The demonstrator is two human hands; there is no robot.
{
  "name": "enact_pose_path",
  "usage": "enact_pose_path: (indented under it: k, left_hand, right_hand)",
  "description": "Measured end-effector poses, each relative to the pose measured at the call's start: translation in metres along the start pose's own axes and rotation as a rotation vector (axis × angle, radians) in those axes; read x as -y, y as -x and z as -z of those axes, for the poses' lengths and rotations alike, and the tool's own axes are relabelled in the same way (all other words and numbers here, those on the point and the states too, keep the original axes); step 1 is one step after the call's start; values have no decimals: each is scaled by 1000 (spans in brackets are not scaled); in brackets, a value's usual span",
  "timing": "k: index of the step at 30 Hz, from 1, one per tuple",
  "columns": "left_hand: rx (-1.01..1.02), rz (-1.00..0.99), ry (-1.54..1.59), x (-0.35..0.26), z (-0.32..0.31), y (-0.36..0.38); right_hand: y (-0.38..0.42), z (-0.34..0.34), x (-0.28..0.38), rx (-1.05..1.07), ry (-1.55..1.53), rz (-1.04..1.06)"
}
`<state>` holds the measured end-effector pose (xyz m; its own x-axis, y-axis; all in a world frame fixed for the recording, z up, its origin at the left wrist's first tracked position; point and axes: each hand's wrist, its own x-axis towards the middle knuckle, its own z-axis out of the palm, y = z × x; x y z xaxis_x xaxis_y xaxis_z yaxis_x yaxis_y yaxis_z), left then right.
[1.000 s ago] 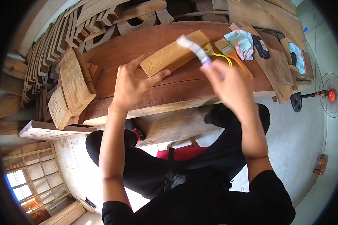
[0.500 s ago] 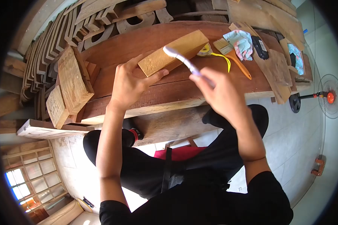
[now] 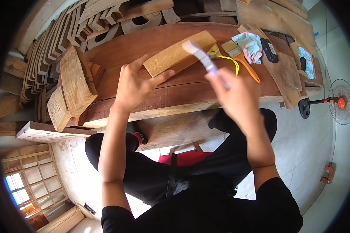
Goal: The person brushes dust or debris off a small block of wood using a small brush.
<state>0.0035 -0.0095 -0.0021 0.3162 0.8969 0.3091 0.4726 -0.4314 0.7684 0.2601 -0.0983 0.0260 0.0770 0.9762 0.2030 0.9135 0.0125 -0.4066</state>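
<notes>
My left hand (image 3: 133, 86) grips the near left end of a rectangular wooden block (image 3: 169, 58), thumb along its lower side and fingers behind it. The block lies slantwise over the reddish wooden bench (image 3: 116, 85). In my right hand (image 3: 237, 93) is a white and purple toothbrush (image 3: 204, 60), blurred by motion, its head overlapping the block's upper face toward the right end. Just behind the block's right end sits a yellow tape measure (image 3: 214, 50) with a yellow strap. Beside it is a paintbrush (image 3: 247, 70) with an orange handle.
A crumpled patterned cloth (image 3: 248, 44) and a black device (image 3: 269, 50) lie at the right on boards. Stacked wooden blocks (image 3: 77, 85) stand at the bench's left end. Curved wooden pieces (image 3: 66, 42) line the back left. A fan (image 3: 341, 102) stands at far right.
My right hand and the toothbrush have moved right, and the brush head has slid along the block toward its right end. My left hand and the block stay nearly in place.
</notes>
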Motion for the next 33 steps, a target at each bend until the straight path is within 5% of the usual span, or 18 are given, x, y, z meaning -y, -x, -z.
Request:
enact_pose_path:
  k: [4, 6, 10, 13, 18, 20, 22, 27, 33]
  left_hand:
    - [25, 2, 6, -7, 2, -3]
    - [16, 26, -19, -9, 2, 0]
    - [9, -43, -5, -11, 0, -3]
    - [-130, -198, -86, -11, -8, -4]
    - [-118, -111, -381, -37, -9, -4]
    - [-140, -141, -585, -45, -8, -7]
    - [-156, -163, -599, -53, -12, -12]
    - [-82, -137, -740, -61, -29, -21]
    - [-102, -95, -558, -50, -29, -35]
  right_hand:
    - [-6, -2, -6, -2, -97, -14]
    - [-29, 4, -27, -184, 85, 3]
    - [-12, -16, -15, -69, 160, -35]
    - [-25, -6, -41, -142, -16, 93]
    - [-20, -22, -26, -215, -124, 126]
    - [-15, -15, -21, 86, -164, 83]
    - [-5, -34, -17, 18, -237, 305]
    - [-28, -15, -41, -107, -230, 44]
    - [-29, -7, -53, -125, -365, 129]
